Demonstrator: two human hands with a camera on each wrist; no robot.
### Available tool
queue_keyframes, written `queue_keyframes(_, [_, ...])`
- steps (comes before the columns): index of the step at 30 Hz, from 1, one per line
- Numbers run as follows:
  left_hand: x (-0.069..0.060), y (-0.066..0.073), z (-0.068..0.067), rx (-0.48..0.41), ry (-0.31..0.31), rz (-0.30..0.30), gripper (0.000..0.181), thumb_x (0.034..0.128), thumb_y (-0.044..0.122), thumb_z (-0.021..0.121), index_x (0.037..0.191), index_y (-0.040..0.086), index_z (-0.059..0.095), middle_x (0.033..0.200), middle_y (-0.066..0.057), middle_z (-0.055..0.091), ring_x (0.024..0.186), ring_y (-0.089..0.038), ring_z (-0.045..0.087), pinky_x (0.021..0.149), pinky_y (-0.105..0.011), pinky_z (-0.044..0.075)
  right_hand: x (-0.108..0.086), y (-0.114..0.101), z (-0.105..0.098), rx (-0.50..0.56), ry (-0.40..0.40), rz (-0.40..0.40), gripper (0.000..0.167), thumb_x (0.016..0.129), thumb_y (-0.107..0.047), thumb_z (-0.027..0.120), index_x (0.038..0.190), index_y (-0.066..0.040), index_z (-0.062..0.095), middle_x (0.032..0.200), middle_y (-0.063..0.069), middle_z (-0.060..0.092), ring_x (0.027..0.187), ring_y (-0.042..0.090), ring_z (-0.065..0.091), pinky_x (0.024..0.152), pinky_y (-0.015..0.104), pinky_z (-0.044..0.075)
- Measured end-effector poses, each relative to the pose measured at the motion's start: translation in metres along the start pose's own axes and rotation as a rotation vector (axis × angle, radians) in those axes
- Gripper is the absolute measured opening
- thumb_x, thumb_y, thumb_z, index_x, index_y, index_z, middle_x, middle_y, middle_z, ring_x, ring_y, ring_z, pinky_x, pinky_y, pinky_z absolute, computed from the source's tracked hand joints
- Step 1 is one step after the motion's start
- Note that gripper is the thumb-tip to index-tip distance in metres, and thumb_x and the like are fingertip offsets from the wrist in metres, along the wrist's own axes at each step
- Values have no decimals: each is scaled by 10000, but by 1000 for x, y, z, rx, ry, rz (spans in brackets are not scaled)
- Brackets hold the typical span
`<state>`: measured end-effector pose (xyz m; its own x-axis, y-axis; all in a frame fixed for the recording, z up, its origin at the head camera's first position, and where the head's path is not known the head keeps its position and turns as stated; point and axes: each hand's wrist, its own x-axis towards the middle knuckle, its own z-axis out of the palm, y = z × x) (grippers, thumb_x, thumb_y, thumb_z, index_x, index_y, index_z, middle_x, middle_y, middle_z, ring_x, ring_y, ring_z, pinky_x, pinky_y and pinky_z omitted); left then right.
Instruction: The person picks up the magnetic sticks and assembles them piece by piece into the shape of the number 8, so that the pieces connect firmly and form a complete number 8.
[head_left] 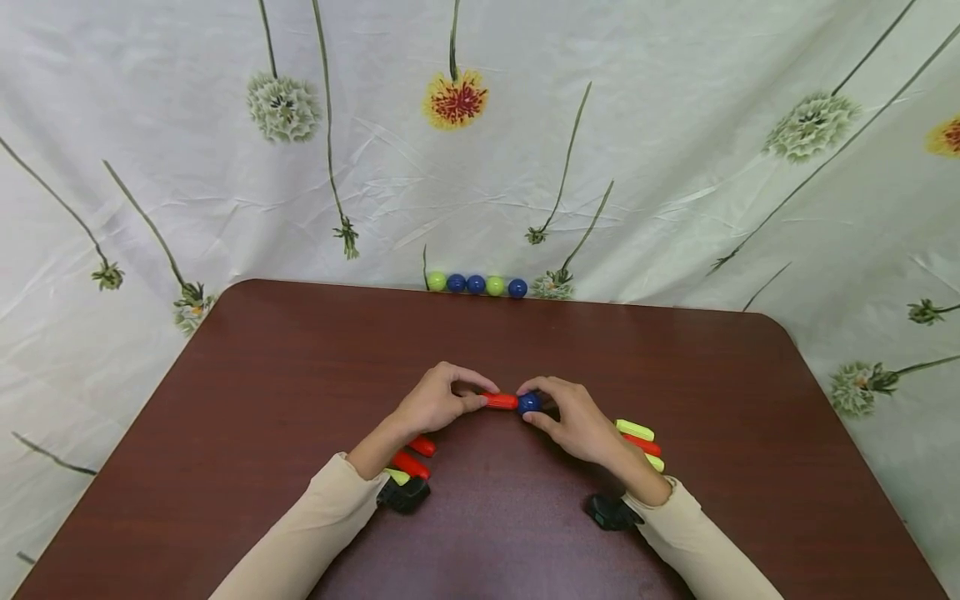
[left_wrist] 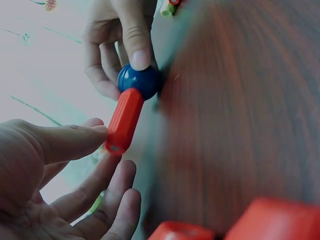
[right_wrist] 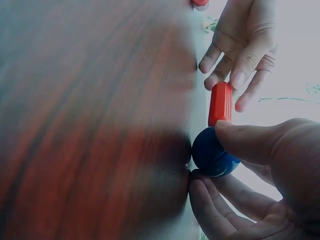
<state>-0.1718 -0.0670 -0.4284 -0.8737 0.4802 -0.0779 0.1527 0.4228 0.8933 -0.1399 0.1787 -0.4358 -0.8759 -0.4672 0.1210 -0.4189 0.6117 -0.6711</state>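
Near the middle of the table, a red ribbed rod (head_left: pixel 501 401) meets a blue ball (head_left: pixel 528 403) end-on, the two touching. My left hand (head_left: pixel 442 402) pinches the rod's far left end between thumb and fingers; the left wrist view shows the red rod (left_wrist: pixel 125 120) there, other fingers spread below. On the other side my right hand (head_left: pixel 573 417) holds the blue ball between thumb and fingertips. In the right wrist view the blue ball (right_wrist: pixel 215 152) sits at the tabletop, the thumb lying close to where rod and ball join.
Red and yellow-green rods (head_left: pixel 411 464) lie beneath my left forearm. More rods (head_left: pixel 637 442) in both colours lie beside my right wrist. Green and blue balls (head_left: pixel 476 284) line the far edge of the brown table (head_left: pixel 337 333), before a floral cloth (head_left: pixel 600 125).
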Motion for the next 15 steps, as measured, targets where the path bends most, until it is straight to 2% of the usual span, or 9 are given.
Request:
queue_keyframes(5, [-2, 1, -11, 24, 27, -8, 175, 913, 81, 717, 1064, 129, 790, 1137, -76, 726, 646, -140, 471, 585, -265, 393, 1, 0, 0, -1, -6, -8, 277, 928, -104, 718, 1196, -104, 651, 1164, 62, 677, 980, 188, 695, 870, 333, 574])
queue_keyframes(10, [0, 1, -23, 53, 49, -5, 174, 917, 85, 712, 1071, 115, 788, 1175, -89, 717, 809, -174, 549, 671, -286, 439, 0, 0, 0, 7, -4, -3, 278, 926, -102, 718, 1195, -108, 651, 1152, 56, 677, 978, 183, 692, 871, 333, 574])
queue_keyframes(15, [6, -4, -38, -5, 50, -55, 196, 929, 102, 707, 1114, 95, 772, 1210, -99, 707, 951, -183, 643, 784, -310, 512, 0, -1, -1, 12, -6, 0, 276, 925, -101, 719, 1193, -107, 651, 1147, 57, 679, 977, 181, 692, 869, 325, 573])
